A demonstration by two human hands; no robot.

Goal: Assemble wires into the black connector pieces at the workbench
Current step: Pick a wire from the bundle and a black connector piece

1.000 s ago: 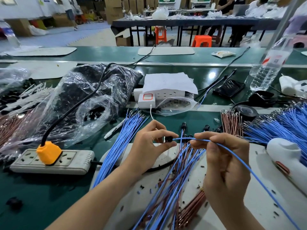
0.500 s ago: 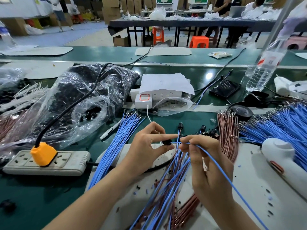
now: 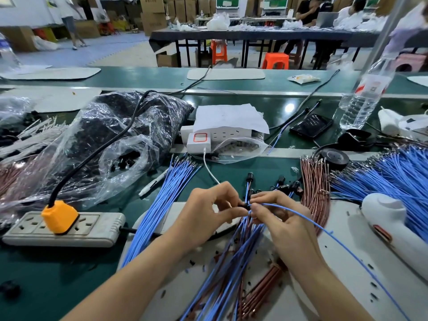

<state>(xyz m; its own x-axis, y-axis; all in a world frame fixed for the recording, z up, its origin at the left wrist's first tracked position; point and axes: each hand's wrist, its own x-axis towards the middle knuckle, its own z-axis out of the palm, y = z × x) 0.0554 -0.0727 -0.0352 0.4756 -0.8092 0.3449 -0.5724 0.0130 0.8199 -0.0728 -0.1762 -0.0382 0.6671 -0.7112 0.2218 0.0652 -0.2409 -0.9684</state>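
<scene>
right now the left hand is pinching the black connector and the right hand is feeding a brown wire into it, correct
Not quite. The head view shows the right hand pinching a blue wire, not a brown one, and bringing its end to the black connector. The rest holds: the left hand pinches that connector.

i see a glossy green workbench [image 3: 46, 269], a crinkly clear plastic bag [image 3: 104, 140], smooth blue-sheathed wires [image 3: 157, 205] with shiny metal tips, and creased white paper [image 3: 229, 117].
</scene>
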